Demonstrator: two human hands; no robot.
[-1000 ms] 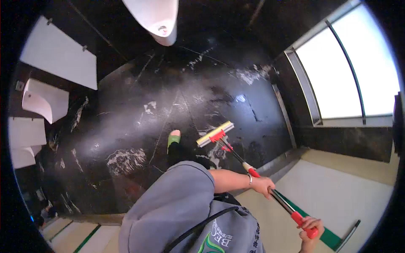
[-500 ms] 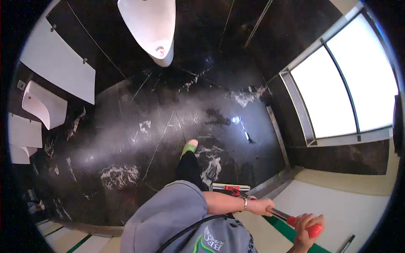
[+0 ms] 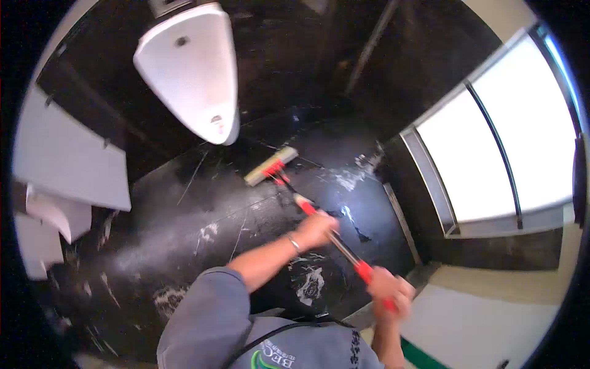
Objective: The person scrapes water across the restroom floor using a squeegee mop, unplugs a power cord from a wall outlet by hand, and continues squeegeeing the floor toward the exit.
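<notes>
A sponge mop (image 3: 263,170) with a pale yellow head, red fittings and a metal pole reaches out in front of me over the dark floor. Its head lies on or just above the tiles, below the nearest urinal. My left hand (image 3: 316,229), with a bracelet at the wrist, is wrapped round the pole partway down. Near the pole's upper end, my right hand (image 3: 391,294) closes on the red grip, slightly blurred by motion.
A white urinal (image 3: 190,67) hangs on the dark wall ahead. Light partition panels (image 3: 74,150) and another urinal (image 3: 58,214) stand at left. To the right is a bright framed window (image 3: 491,129). The black floor (image 3: 203,258) has white veining and shiny patches.
The mop head has swung from beside my body out to the floor ahead. Both hands have moved left with the pole, the left arm now stretched forward. My view has shifted too.
</notes>
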